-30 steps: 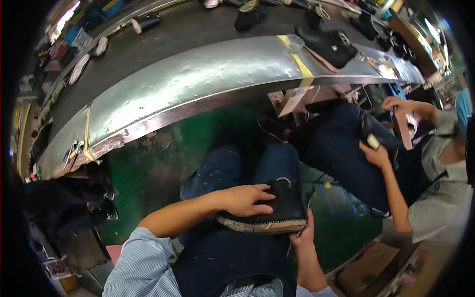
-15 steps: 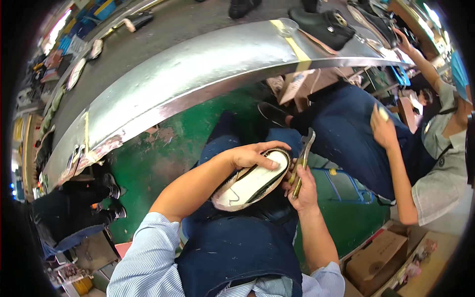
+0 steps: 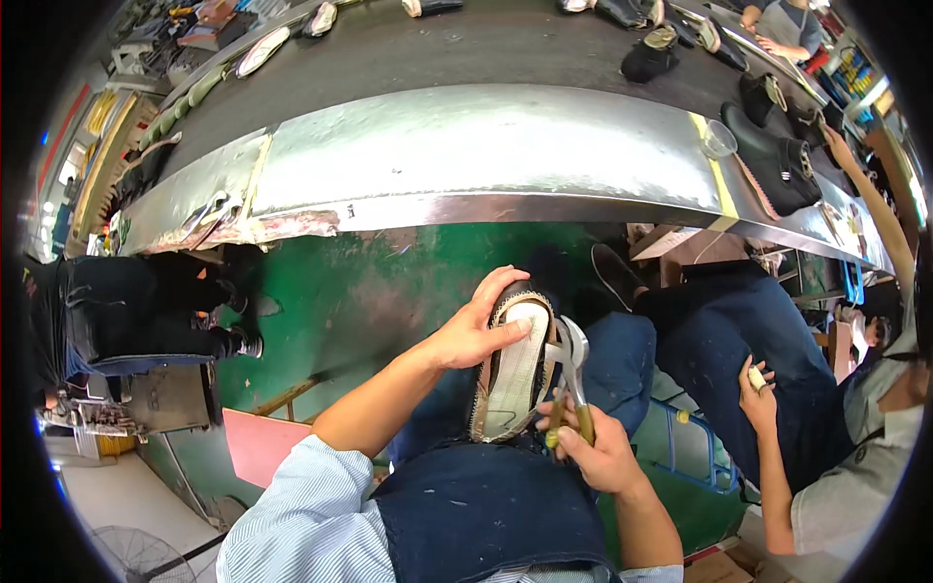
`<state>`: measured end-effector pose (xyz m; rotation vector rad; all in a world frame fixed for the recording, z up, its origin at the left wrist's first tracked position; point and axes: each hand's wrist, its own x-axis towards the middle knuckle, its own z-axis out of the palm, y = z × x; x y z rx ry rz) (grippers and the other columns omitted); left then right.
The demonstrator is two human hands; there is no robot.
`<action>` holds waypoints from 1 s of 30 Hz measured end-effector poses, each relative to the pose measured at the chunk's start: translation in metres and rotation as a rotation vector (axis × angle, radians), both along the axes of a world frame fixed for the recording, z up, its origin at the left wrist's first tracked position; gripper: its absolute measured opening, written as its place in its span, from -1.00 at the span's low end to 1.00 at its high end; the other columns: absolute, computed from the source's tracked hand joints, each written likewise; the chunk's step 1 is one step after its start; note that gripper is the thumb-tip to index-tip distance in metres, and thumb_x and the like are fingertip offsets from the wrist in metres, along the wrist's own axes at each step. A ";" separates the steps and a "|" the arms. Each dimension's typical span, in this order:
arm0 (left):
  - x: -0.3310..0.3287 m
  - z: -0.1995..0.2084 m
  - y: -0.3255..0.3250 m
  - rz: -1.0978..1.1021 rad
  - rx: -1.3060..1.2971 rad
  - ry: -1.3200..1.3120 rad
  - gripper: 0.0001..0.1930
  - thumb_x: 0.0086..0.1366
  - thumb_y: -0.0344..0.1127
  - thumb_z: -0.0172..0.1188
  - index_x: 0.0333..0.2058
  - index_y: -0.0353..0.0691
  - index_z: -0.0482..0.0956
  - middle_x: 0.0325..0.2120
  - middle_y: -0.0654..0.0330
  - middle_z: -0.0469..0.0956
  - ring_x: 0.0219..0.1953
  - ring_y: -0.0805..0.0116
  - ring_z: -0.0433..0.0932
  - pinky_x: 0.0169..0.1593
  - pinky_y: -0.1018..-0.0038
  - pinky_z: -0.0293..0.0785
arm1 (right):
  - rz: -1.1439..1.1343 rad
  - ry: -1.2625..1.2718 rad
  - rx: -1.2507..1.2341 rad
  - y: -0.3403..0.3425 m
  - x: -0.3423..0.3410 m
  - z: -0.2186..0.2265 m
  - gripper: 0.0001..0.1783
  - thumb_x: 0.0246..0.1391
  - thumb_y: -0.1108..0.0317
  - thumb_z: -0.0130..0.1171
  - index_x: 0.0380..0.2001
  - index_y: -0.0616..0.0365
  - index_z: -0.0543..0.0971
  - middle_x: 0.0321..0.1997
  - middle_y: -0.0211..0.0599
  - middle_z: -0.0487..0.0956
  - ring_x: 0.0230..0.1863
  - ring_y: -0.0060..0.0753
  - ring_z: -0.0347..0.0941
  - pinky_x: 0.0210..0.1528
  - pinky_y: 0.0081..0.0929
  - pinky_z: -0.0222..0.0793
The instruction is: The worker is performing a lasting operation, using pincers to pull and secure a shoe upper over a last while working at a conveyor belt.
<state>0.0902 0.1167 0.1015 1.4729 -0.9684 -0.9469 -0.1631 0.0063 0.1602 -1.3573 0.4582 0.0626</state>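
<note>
A shoe upper [image 3: 512, 386] on its last rests in my lap, pale bottom facing up, with a dark toe pointing away from me and a jagged edge all around. My left hand [image 3: 474, 336] grips it near the toe, thumb pressed on the pale insole and fingers wrapped over the far left side. In my right hand [image 3: 603, 451] is a pair of pincers [image 3: 578, 361] with yellowish handles, somewhat spread. Their metal jaws reach the shoe's right edge near the forepart; whether they pinch the material is too small to tell.
A metal-edged bench [image 3: 466, 146] runs across ahead, carrying a black boot [image 3: 777, 160] and a clear cup [image 3: 718, 139]. Close at right sits a co-worker [image 3: 846, 457]; another person's legs [image 3: 146, 311] show at left. A pink board [image 3: 258, 445] stands left of my arm.
The shoe has turned more upright, toe away from me. The pincers have opened and swung left, bringing their jaws to the shoe's right edge. My view has shifted left.
</note>
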 end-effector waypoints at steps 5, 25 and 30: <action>0.000 0.005 0.004 0.047 0.025 -0.046 -0.39 0.40 -0.08 0.06 0.33 -0.09 0.11 0.40 -0.05 -0.14 0.44 0.13 -0.10 0.40 0.27 -0.07 | 0.021 0.078 0.451 -0.012 0.032 0.014 -0.53 0.32 0.37 -0.01 0.21 0.40 0.30 0.14 -0.12 0.47 0.10 -0.32 0.45 0.08 -0.41 0.40; 0.037 0.016 0.007 -0.178 0.063 0.333 -0.07 0.05 -0.58 0.18 0.41 -0.13 0.02 0.20 0.19 0.32 0.22 0.39 0.28 0.32 0.43 0.13 | 0.136 0.243 -0.232 -0.013 0.030 0.020 -0.68 0.21 0.35 0.10 -0.03 0.29 0.52 -0.36 -0.35 0.58 -0.39 -0.62 0.45 -0.26 -0.58 0.41; 0.031 0.023 -0.004 -0.253 0.122 0.166 -0.07 0.02 -0.53 0.11 0.41 -0.11 -0.04 0.21 0.16 0.27 0.24 0.35 0.24 0.32 0.42 0.11 | 0.129 0.145 0.165 -0.003 0.025 0.002 -0.60 0.27 0.32 0.02 0.07 0.36 0.44 -0.14 -0.25 0.55 -0.27 -0.54 0.47 -0.24 -0.54 0.50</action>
